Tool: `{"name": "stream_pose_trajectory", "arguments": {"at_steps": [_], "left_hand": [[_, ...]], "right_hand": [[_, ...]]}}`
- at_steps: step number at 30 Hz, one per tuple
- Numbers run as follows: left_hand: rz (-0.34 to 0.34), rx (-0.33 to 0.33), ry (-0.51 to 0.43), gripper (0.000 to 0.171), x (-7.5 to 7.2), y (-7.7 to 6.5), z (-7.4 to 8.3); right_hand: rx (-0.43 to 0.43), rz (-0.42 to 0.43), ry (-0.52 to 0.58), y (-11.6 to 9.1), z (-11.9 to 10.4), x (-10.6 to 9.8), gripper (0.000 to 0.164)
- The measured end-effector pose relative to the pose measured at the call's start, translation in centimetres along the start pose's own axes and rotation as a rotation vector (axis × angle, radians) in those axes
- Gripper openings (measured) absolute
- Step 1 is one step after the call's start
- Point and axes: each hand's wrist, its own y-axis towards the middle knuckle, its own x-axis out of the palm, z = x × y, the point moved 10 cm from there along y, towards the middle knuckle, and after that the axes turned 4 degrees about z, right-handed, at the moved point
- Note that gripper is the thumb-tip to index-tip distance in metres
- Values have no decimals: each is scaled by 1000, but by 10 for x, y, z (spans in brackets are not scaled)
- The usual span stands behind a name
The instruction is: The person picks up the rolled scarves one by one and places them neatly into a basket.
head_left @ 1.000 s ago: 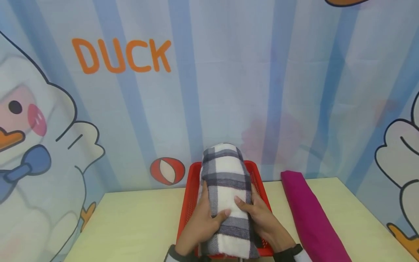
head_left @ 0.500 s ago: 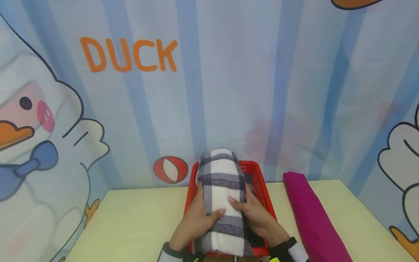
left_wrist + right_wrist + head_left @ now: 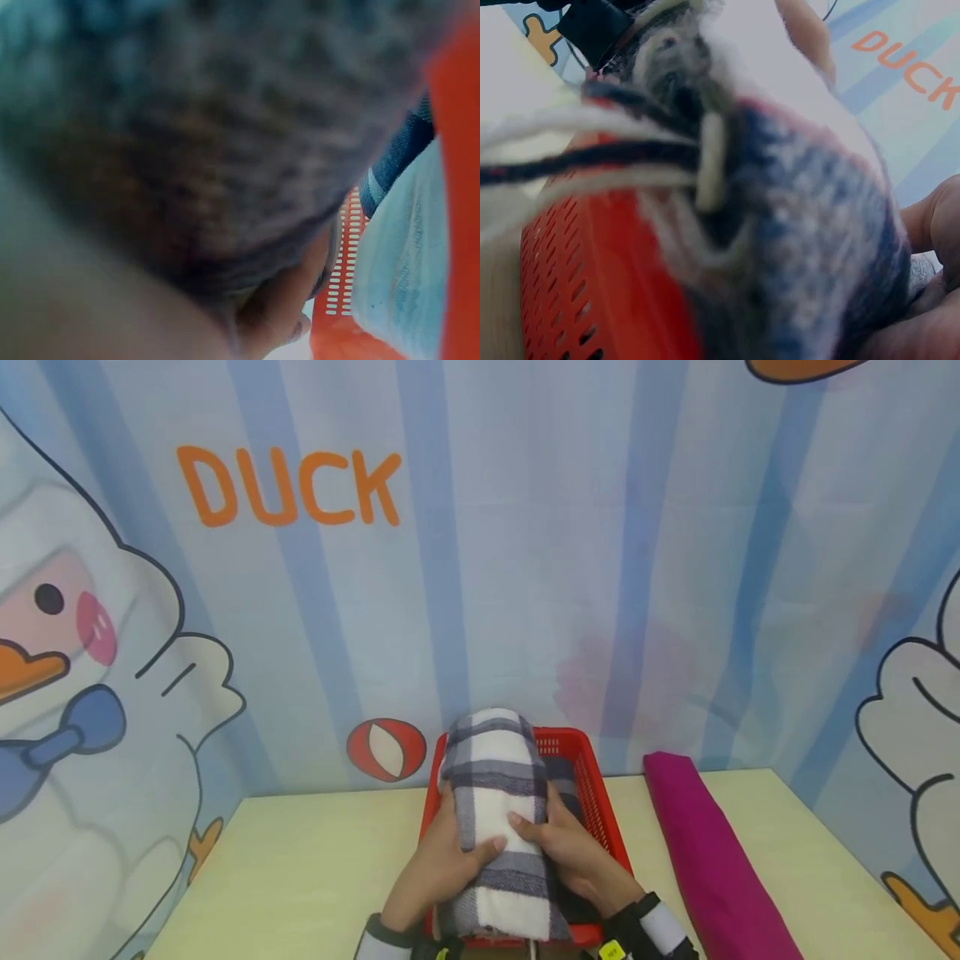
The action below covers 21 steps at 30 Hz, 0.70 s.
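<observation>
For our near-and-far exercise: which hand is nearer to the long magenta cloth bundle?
Right. The right hand, gripping the right side of the rolled white-and-grey plaid cloth, is left of the magenta cloth bundle; the left hand grips the opposite side, farther left.

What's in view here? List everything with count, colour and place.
Basket: 1, red, on the table.
Table: 1, pale yellow, under the basket.
Plaid roll: 1, white and dark grey, in or over the basket.
Strands: several, pale and dark, at the roll's near end.
Dark cloth: at least 1, dark grey, in basket, right of roll.
Long bundle: 1, magenta, table's right side.
Backdrop: 1, striped blue-white, behind, printed with orange "DUCK", bird figures, ball.
Wristbands: 2, black, bottom.
Left grip: 1, bare, roll's left side.
Right grip: 1, bare, roll's right side.
</observation>
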Motion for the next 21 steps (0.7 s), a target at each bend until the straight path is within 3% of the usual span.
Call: {"name": "stream_pose_trajectory", "arguments": {"at_steps": [8, 13, 17, 21], "left_hand": [[-42, -48, 64, 99, 2, -1, -5], [-72, -154, 154, 104, 3, -3, -14], [-76, -224, 207, 104, 2, -7, -19], [-77, -235, 234, 101, 2, -12, -21]], "right_hand": [[-17, 1, -76, 2, 1, 3, 88], [-43, 50, -195, 3, -1, 2, 91], [-12, 63, -256, 2, 4, 1, 91], [25, 60, -370, -3, 10, -1, 92]]}}
